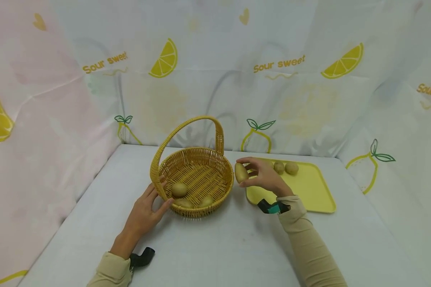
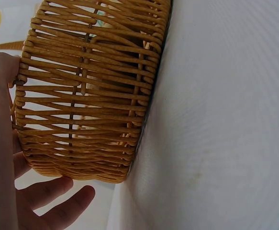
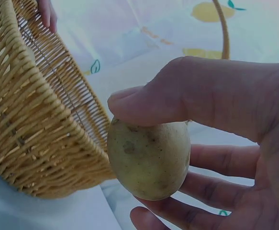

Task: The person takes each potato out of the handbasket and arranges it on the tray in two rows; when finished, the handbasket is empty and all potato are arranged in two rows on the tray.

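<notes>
In the head view my right hand [image 1: 263,175] holds a potato [image 1: 241,173] between thumb and fingers, just off the right rim of a wicker basket [image 1: 227,159]. The right wrist view shows this potato [image 3: 149,160] as pale and spotted, with the thumb across its top. My left hand [image 1: 143,215] grips the basket's left rim at the foot of its tall handle. From the left wrist, the woven side [image 2: 86,96] is seen close up, with some fingers spread along it. Inside the basket lie potatoes [image 1: 179,189] near its front wall.
A yellow tray [image 1: 309,195] lies on the right of the white table [image 1: 215,251], with more potatoes [image 1: 291,168] at its back, partly behind my right hand. A lemon-printed cloth [image 1: 215,91] hangs behind and at the sides.
</notes>
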The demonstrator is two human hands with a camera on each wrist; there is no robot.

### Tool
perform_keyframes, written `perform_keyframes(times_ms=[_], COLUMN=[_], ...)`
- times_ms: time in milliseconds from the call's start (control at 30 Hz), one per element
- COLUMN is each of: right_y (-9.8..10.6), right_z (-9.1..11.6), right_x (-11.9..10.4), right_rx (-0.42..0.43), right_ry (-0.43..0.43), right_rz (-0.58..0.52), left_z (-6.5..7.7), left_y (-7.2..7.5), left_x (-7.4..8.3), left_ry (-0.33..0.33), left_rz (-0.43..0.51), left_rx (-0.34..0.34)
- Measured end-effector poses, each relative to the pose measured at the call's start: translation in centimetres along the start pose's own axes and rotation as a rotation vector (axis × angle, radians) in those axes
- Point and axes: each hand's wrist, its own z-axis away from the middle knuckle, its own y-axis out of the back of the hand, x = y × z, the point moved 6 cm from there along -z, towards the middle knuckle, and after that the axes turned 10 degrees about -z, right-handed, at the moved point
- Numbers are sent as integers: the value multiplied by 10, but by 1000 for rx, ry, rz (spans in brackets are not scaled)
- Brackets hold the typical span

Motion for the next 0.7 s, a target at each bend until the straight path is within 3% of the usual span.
perform_keyframes(times_ms=[467, 700], right_y=[17, 22], right_z=[7, 12], right_x=[15, 26], right_rx=[71, 123], right_ry=[-22, -74], right_rz=[19, 28], left_z=[-1, 1], left_y=[-1, -2], left_x=[-1, -1], left_ry=[-4, 6], left_rz=[9, 10], left_rx=[6, -5])
